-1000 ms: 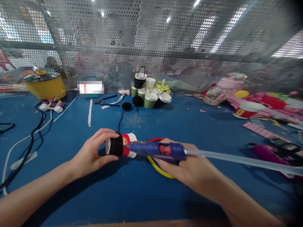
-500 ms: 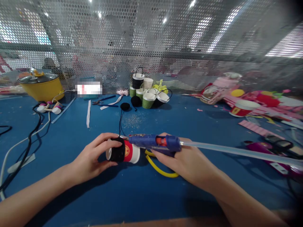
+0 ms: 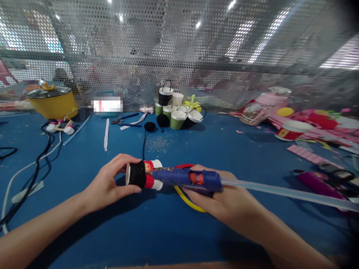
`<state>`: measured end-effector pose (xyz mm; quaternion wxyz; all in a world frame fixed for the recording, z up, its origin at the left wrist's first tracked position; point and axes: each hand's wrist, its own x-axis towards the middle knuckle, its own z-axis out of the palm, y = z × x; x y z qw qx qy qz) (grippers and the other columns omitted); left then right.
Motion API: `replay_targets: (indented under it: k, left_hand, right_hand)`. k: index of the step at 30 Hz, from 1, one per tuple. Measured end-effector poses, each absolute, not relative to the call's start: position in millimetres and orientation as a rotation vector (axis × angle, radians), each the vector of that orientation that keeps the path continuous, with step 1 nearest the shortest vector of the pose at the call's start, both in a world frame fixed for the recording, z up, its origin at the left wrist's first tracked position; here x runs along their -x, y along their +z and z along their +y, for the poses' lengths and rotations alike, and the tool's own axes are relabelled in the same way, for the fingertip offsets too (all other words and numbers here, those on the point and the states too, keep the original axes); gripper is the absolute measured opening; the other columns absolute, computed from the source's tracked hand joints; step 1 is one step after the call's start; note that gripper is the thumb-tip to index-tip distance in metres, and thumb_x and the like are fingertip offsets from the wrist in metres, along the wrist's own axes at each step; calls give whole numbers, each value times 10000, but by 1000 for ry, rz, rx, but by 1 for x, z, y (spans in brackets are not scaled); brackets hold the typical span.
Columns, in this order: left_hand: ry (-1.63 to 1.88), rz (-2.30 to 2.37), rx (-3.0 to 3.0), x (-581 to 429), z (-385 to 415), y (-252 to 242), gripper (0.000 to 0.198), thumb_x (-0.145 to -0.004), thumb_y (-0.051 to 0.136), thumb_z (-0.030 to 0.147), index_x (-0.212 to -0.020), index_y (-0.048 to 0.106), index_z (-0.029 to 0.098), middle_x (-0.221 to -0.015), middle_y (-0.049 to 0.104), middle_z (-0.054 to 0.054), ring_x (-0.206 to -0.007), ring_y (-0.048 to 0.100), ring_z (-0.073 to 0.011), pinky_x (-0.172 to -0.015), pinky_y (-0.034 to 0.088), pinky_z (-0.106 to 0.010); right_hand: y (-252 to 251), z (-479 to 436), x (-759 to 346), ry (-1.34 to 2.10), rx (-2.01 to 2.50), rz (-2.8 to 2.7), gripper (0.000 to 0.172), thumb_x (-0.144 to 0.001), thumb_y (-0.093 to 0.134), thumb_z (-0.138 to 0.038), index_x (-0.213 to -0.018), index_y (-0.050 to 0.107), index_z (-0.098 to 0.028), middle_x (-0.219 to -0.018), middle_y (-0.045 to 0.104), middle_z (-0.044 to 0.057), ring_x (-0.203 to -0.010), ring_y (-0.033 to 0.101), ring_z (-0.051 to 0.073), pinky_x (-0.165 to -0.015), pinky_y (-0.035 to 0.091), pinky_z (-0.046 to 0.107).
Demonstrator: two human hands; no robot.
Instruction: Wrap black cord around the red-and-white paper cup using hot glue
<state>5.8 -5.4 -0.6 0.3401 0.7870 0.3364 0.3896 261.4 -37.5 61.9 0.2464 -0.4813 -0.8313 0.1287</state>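
My left hand (image 3: 112, 183) grips a small paper cup (image 3: 150, 183) lying on its side, thumb below and fingers above. Black yarn (image 3: 136, 174) is wound around the part of the cup at my fingers; the rest shows red and white. From the winding, a strand runs back to a ball of black yarn (image 3: 149, 127). My right hand (image 3: 224, 190) is wrapped around a blue hot glue gun (image 3: 179, 176), with a long clear glue stick (image 3: 280, 192) sticking out of its rear. The gun's nozzle points left at the edge of the yarn winding, in front of the cup.
Several yarn-wrapped cups (image 3: 177, 118) stand at the back. Pliers (image 3: 120, 121) and white strips (image 3: 106, 135) lie left of them, a yellow pot (image 3: 53, 102) farther left. Craft scraps, a red-and-white cup (image 3: 293, 129) and a purple tool (image 3: 319, 183) lie right. Cables (image 3: 37, 164) cross the left side.
The cup has turned in my left hand, whose fingers have shifted back toward its rim. The glue gun's nozzle has come down and across, now in front of the cup instead of at its upper edge.
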Motion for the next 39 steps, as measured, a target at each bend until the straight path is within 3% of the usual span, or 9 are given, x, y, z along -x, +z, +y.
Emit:
replay_targets:
  k: [16, 25, 29, 33, 39]
  left_hand:
    - [1025, 864, -2410, -4, -8, -1, 416, -778, 653, 252, -1158, 486, 224, -1181, 513, -105, -1081, 533, -223, -908, 476, -369]
    - [973, 823, -2467, -5, -11, 0, 356, -816, 602, 243, -1151, 485, 237, -1208, 501, -123, -1093, 534, -241, -887, 491, -381]
    - [1020, 855, -2401, -4, -10, 1, 381, -789, 636, 266, -1144, 500, 236, -1193, 519, -115, -1085, 540, -245, -898, 482, -382]
    - [1055, 915, -2320, -3, -7, 0, 416, -765, 666, 278, -1145, 503, 233, -1174, 527, -103, -1077, 542, -235, -894, 485, -358]
    - [1074, 887, -2364, -3, -9, -1, 399, -772, 658, 247, -1138, 501, 228, -1197, 505, -106, -1101, 525, -234, -930, 465, -381]
  right_hand:
    - [62, -34, -261, 393, 1403, -2211, 114, -747, 481, -192, -669, 558, -224, -565, 582, 10, -467, 502, 143, -439, 428, 250]
    - [63, -27, -257, 290, 1397, -2253, 139, -779, 470, -220, -687, 574, -215, -663, 635, 57, -582, 577, 184, -579, 477, 308]
    - [66, -27, -257, 546, 1477, -2128, 126, -787, 517, -288, -714, 596, -223, -634, 652, 16, -573, 588, 178, -551, 475, 295]
    - [69, -15, -267, 795, 1602, -1915, 252, -750, 586, -411, -618, 548, -201, -479, 562, -21, -430, 518, 137, -446, 423, 262]
    - [51, 28, -290, 693, 1757, -1817, 310, -799, 530, -452, -683, 557, -166, -652, 654, 52, -557, 595, 140, -530, 464, 256]
